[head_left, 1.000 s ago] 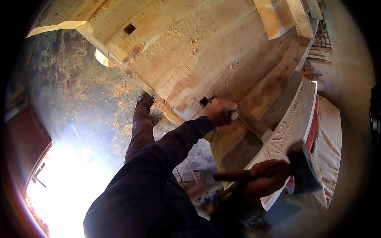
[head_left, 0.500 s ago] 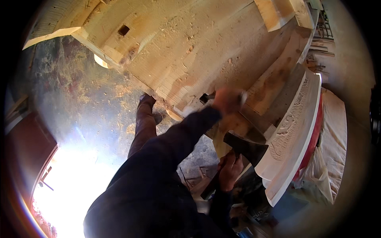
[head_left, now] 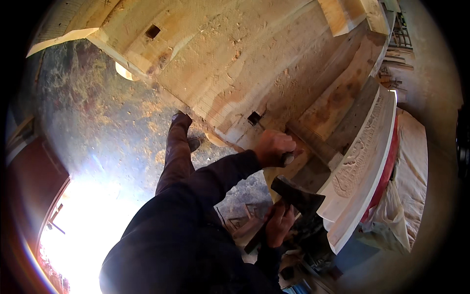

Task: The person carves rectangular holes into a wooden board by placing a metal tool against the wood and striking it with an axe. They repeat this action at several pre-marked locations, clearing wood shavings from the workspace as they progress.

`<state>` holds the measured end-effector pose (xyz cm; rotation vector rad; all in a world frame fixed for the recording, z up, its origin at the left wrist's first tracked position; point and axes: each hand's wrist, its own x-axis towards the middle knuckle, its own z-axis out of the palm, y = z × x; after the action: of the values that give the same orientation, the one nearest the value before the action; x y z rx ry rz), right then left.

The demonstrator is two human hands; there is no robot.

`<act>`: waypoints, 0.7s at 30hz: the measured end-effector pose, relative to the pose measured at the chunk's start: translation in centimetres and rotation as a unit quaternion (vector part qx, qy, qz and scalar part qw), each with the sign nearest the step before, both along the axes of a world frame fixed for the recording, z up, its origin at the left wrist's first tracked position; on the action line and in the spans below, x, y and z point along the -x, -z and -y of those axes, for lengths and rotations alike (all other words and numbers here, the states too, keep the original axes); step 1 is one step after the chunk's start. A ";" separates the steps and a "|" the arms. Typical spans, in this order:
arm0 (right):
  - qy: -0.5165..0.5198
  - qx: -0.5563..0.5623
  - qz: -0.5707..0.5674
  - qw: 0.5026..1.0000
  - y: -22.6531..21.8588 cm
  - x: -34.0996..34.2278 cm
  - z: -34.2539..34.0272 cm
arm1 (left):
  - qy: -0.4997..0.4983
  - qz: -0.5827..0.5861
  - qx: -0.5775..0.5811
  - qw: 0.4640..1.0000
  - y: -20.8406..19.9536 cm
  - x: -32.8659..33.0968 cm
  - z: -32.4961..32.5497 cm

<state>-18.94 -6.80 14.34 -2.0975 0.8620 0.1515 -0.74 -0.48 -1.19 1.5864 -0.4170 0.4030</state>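
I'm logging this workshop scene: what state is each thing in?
Chisel: held in the left hand, pointing toward the nearer square hole.
Hatchet: held in the right hand, head apart from the chisel.
Both hands: closed around the tools.
Nearer square hole: open, dark inside.
Wooden surface: strewn with shavings.
White board: carved in relief.
Pale cloth: wrinkled.

A pale carved panel [head_left: 360,161] lies beside a red strip [head_left: 385,177] and cream cloth [head_left: 411,171].

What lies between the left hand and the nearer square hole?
A thin tool shaft runs there, from the left hand toward the square hole, as the head view shows.
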 end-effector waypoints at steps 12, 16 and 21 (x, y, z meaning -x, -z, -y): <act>-0.027 0.060 0.069 0.995 -0.1 -0.9 -0.3 | 0.015 -0.013 0.070 0.997 1.6 -2.1 -0.2; -0.022 0.150 0.152 0.977 -1.9 -2.2 0.7 | 0.004 -0.010 0.048 0.999 2.3 -2.1 -0.1; 0.013 0.067 0.301 0.951 -5.5 -6.3 -2.1 | 0.017 -0.023 0.051 0.998 1.9 -2.4 -0.1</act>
<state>-12.65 -4.67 19.81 -2.0743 0.5327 -0.5514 1.67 -0.41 -3.12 1.4849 -0.3828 0.3560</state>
